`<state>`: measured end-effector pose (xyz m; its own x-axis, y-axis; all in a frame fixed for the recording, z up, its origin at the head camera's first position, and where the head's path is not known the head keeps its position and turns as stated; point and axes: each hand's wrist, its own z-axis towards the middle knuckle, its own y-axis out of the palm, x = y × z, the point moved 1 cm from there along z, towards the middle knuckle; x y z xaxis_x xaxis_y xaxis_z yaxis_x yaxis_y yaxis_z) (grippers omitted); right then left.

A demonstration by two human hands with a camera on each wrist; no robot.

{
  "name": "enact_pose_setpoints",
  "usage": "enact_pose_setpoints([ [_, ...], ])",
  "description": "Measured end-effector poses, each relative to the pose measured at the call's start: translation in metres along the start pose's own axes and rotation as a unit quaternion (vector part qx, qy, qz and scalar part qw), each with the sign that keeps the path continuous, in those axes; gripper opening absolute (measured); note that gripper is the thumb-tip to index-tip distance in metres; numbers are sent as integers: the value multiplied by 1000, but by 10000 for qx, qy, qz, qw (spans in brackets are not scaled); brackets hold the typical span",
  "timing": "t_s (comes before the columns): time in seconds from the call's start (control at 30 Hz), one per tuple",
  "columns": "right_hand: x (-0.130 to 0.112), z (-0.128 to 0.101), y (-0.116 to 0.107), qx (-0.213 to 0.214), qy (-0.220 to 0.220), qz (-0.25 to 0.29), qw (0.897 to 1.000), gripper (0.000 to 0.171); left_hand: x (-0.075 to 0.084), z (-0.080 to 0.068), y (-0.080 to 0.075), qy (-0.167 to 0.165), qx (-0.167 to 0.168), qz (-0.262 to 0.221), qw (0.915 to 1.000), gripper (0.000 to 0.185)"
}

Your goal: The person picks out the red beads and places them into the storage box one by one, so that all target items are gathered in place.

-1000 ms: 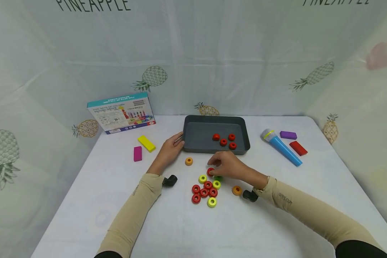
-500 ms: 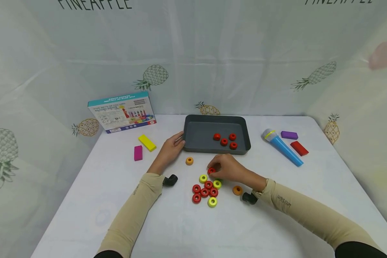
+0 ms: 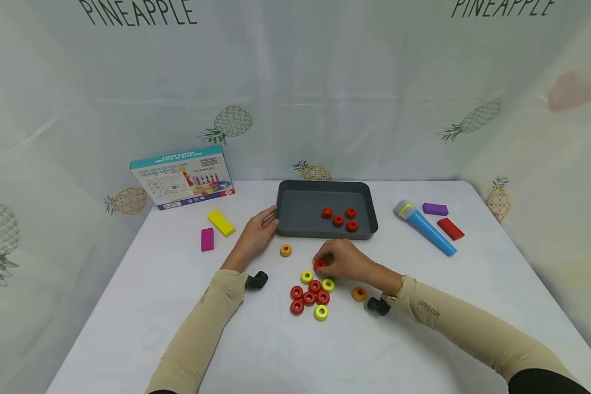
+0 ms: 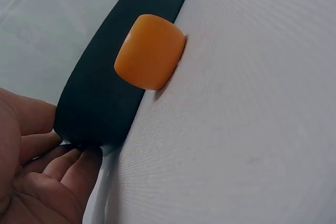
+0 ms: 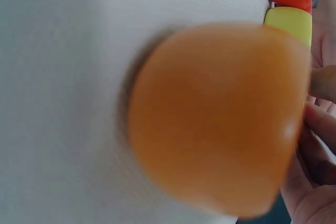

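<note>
Red bead [image 3: 319, 265] sits pinched in right hand [image 3: 347, 260]; left hand [image 3: 257, 234] touches tray [image 3: 300, 210].

Red bead [image 3: 318, 267], dark grey tray [image 3: 300, 210]

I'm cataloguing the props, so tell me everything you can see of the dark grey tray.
The tray is a shallow rectangle with rounded corners, low raised walls and a flat, plain floor. It looks matt; whether it is metal or coated plastic I cannot tell. It sits right side up near the far edge of the white table, a long side towards the person. Four red beads lie in its right half. The left hand touches its left end. Its underside is hidden.
</note>
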<state>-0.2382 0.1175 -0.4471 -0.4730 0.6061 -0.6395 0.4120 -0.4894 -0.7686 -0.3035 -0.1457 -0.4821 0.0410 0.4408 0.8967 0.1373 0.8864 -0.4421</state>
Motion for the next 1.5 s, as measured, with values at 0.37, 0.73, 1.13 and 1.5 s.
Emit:
enact_pose_setpoints([
  [0.37, -5, 0, -12, 155, -163, -156, 9996, 23, -3, -2, -1, -19, -66, 25, 10000, 54],
  [0.73, -9, 2, -22, 459, -397, -1, 9982, 24, -3, -3, -1, 22, -48, -35, 10000, 54],
  [1.13, -10, 9, -32, 710, -453, 21, 9964, 24, -2, -1, -1, 122, -73, -157, 9998, 54],
  [1.5, -8, 23, -45, 865, -379, 14, 9955, 22, -6, 2, -2, 169, -61, -114, 9998, 54],
])
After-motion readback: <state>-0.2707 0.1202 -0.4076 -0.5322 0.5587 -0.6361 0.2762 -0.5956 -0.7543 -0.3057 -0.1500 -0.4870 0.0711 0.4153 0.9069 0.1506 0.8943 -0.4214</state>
